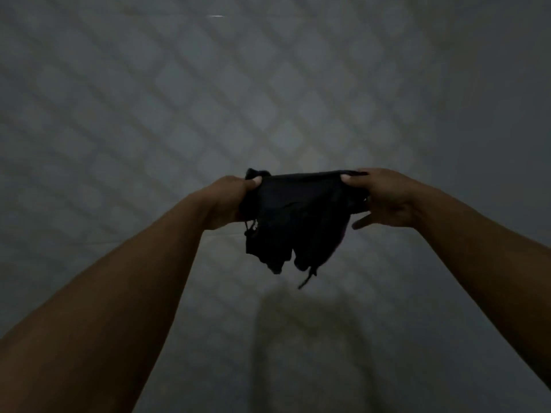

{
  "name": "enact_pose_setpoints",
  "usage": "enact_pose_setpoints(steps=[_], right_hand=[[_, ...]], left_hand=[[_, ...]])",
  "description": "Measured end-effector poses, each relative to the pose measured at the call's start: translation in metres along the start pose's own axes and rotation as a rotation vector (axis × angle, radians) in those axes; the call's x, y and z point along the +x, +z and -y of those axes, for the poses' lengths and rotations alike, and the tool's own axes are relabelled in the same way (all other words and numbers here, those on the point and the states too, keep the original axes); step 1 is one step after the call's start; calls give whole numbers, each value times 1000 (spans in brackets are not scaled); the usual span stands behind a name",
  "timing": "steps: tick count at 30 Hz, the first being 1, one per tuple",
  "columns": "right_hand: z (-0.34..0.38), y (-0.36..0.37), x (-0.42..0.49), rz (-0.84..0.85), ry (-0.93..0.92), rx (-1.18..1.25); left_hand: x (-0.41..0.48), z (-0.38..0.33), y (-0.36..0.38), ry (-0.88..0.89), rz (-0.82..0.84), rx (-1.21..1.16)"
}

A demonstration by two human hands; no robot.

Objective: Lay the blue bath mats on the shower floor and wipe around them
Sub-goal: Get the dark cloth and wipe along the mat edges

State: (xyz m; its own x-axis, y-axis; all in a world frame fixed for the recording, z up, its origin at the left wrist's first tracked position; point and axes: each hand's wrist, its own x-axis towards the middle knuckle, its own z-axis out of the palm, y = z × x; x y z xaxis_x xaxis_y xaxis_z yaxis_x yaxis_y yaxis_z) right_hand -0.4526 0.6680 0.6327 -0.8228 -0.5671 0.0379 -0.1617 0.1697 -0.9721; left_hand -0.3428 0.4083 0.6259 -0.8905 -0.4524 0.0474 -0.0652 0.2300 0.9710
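**Two hands, one cloth, no mats showing**

You are holding one dark cloth (298, 216) in the air, stretched between both hands in front of a tiled surface (179, 99) and touching none of it. Your left hand (229, 201) is gripping the cloth's left edge, with its thumb pressing on top and its fingers curling under. Your right hand (384, 198) is pinching the right edge between its thumb and upper fingers, while one lower finger is sticking out loose and holding nothing. The blue bath mats are not appearing anywhere in this view, so I am judging the laying step as not visibly done.

What is looking risky to me:
- The right pinch is looking light. A tug from the left could be pulling that edge free, dropping the cloth.
- The lower half of the cloth is hanging bunched and ragged, so it may be wiping unevenly unless you are spreading it first.
- Frayed threads (307, 278) are dangling below the cloth and could be snagging on something or dragging behind the wipe.
- The light is running very dim, so you may be missing patches, and I cannot tell whether the tiles are wet.
- Wiping now, with no mat down, risks covering the wrong area.

Counting what is showing: two hands, two bare forearms (119, 293), one cloth, a few loose threads, one soft shadow (298, 323) under the cloth, and zero mats.
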Motion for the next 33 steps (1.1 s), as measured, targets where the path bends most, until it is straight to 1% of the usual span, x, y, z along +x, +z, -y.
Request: enact_pose_setpoints(steps=[1,3,5,8,10,12,15,18,20,22,24,26,28,30,33], right_hand=[[-1,26,15,62,-13,53],[-3,79,40,163,-20,113],[-7,131,62,267,14,137],[-17,202,91,446,137,164],[-24,244,102,575,236,177],[-35,283,105,699,334,145],[-59,340,104,884,445,49],[-88,386,89,991,515,-11],[-110,411,75,1025,544,-51],[-132,431,57,1067,563,-135],[-146,449,34,1153,519,-277],[-148,464,6,1265,406,-425],[-136,477,-26,1374,260,-541],[-117,485,-56,1495,99,-635],[-87,488,-96,1780,-87,-805]], left_hand=[[-6,6,-21,-20,-64,-5],[-18,21,-59,-72,-186,57],[-32,40,-96,-139,-289,133],[-57,74,-146,-264,-454,206],[-78,99,-174,-387,-562,261],[-105,123,-192,-528,-616,298],[-150,148,-199,-706,-654,283],[-192,168,-189,-845,-689,233],[-219,186,-180,-902,-769,198],[-247,199,-168,-942,-891,192],[-275,206,-154,-975,-992,184],[-306,205,-143,-990,-1055,196],[-337,198,-135,-984,-1077,159],[-367,188,-126,-1009,-1019,156],[-409,175,-114,-1150,-816,303]])
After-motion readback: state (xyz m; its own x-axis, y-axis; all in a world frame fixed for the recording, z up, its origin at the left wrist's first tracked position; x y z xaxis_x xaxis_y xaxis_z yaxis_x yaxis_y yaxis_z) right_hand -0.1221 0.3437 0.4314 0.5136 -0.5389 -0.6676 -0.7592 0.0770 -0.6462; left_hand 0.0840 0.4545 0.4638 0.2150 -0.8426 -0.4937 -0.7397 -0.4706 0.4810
